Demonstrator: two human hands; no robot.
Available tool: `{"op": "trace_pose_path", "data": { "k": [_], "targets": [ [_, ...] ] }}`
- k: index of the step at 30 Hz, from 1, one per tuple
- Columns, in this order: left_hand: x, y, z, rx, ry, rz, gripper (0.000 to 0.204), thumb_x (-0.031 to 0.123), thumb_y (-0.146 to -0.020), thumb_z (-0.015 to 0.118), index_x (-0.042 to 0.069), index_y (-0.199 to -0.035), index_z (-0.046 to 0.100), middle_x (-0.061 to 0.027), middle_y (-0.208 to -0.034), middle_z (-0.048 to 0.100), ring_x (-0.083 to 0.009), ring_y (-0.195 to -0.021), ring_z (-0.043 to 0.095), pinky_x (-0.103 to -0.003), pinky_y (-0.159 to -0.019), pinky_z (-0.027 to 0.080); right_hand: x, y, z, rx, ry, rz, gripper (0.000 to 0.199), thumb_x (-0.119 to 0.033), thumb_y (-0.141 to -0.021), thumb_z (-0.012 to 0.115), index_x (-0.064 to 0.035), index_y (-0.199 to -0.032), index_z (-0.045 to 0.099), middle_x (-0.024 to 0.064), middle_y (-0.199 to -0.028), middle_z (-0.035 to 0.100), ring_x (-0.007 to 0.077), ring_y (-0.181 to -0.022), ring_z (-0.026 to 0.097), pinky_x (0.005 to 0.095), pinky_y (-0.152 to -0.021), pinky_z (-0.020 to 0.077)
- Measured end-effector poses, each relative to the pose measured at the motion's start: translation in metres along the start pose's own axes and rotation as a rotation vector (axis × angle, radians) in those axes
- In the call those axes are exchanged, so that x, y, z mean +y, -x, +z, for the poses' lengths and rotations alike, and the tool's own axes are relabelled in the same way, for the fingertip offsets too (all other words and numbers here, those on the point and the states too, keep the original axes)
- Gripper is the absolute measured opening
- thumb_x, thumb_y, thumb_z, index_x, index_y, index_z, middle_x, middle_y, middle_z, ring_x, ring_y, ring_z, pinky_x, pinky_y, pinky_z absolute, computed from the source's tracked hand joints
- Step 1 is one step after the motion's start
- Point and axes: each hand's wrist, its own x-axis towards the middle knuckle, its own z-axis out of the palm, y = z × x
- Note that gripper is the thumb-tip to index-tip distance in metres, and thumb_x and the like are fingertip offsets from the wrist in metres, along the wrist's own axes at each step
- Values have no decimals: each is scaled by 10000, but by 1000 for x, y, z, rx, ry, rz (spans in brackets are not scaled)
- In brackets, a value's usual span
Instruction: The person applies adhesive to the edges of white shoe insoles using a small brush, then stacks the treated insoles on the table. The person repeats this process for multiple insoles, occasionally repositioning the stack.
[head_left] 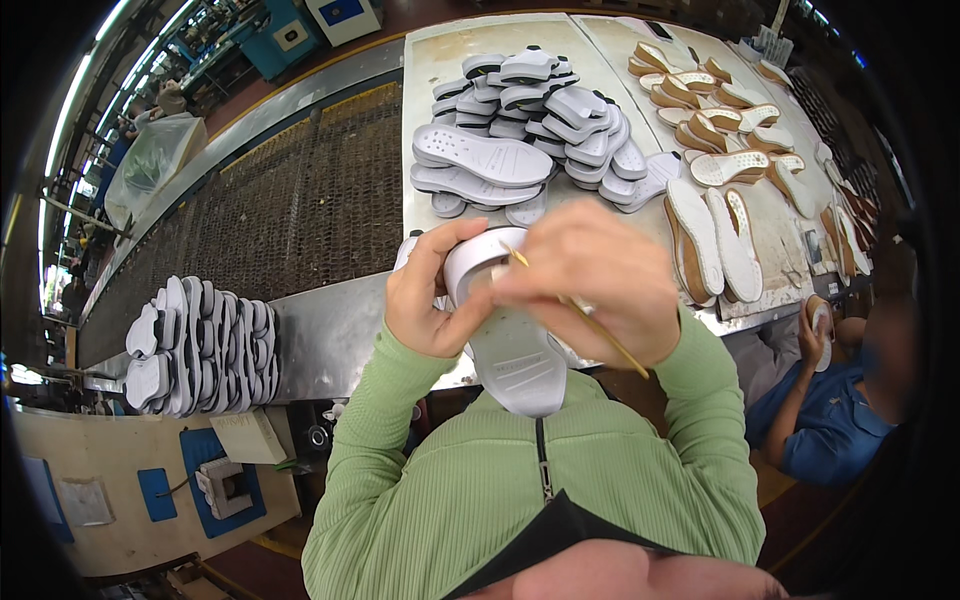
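Head view: one white sole in work, many more around it

At the centre, a white sole (525, 375) hung in front of the person's green top, its lower end pointing to six o'clock. The left hand (425, 290) had its grip wrapped round the upper end; the right hand (600, 285) had a narrow grip, pinching a thin yellow stick (615, 340). The stick's tip lay at the sole's upper rim, though whether it touched could not be told.

By appearance, this sole was partway through and not yet set down. At twelve o'clock a loose white pile (485, 155) covered part of the counter (440, 55); near nine o'clock stood a tidy white stack (200, 345). The tidiness perhaps marked finished pieces and the pile those left, but nothing visible settled it. Brown-sided soles (730, 168) lay towards two o'clock.
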Motion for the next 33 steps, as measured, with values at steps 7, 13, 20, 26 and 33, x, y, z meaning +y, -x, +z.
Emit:
{"op": "trace_pose_path", "data": {
  "k": [7,13,20,26,33],
  "targets": [
    [-21,-4,-28,-101,118,-315,512,167,-835,678,-23,-1250,445,-134,-998,653,-171,-865,669,-278,-692,554,-17,16,-13,37,-111,125,267,55,-642,751,-37,-886,690,62,-733,642,221,-692,597,307,-619,462],
    [-69,-24,-48,-41,124,-574,369,171,-946,503,27,-1280,448,-59,-857,636,-77,-631,603,-213,-512,506,-16,24,-26,102,-74,183,254,78,-647,741,-7,-879,687,80,-741,656,210,-680,605,297,-612,463],
    [-157,-76,-51,451,429,-571,621,243,-940,556,55,-1438,236,-184,-1177,543,-277,-1043,595,-364,-862,540,-18,25,-30,138,-91,158,250,89,-662,734,10,-894,683,88,-746,652,208,-669,609,292,-608,460],
    [-227,-19,-16,53,-61,-707,636,203,-845,672,39,-1386,381,-178,-1204,560,-202,-1047,564,-316,-869,471,-18,33,-36,189,-81,210,231,85,-673,731,12,-886,679,94,-767,664,208,-683,617,287,-617,468],
    [-279,47,78,-250,-683,-983,914,253,-721,777,34,-1434,247,-297,-1310,437,-379,-1207,462,-414,-994,415,-14,36,-32,168,-113,244,222,83,-696,721,10,-902,681,101,-791,672,199,-689,623,282,-614,475]
  ]
}}
